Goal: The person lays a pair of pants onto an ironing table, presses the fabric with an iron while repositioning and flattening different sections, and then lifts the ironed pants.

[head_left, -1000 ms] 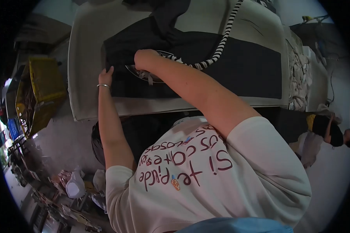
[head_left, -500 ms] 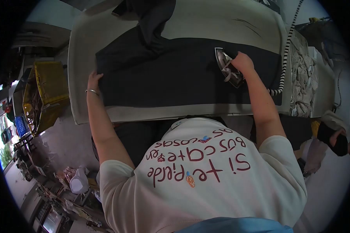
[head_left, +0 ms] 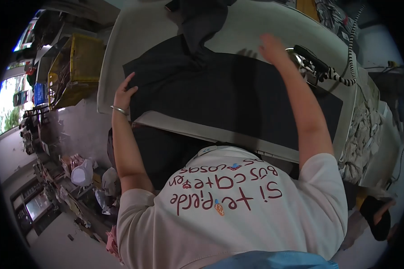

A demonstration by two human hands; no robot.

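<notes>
Far L: yellow crate (head_left: 78,60), off the table (head_left: 242,33), well apart from the work. Next, L hand (head_left: 124,95), bracelet (head_left: 119,109) on wrist, at the L edge of the dark cloth (head_left: 220,92). Thumb & index spread; other fingers unclear, so can't tell if it pinches the edge or just rests on it.

Cloth: on the table, mostly flat, bunched at far L/ctr. Prob. light, soft, limp, not fragile; likely creases if pushed. Best hold = edge or corner, pulled gently taut. Runs from L hand rightward, passing under R forearm.

R hand (head_left: 273,48): empty, fingers apart (blurred), raised near cloth's far edge; shadow falls on table & cloth, so looks clear of both.

Iron (head_left: 310,58): just R of R hand, not touched, by cloth's far edge, partly behind R forearm. Can't tell if its base overlaps the cloth. Prob. heavy, rigid, maybe hot; take by black handle only, keep off the metal. Striped cord (head_left: 353,54) leaves its rear, loops up R; likely flexible, adds slight drag.

Far R: striped fabric (head_left: 361,143) heaped beside table.
</notes>
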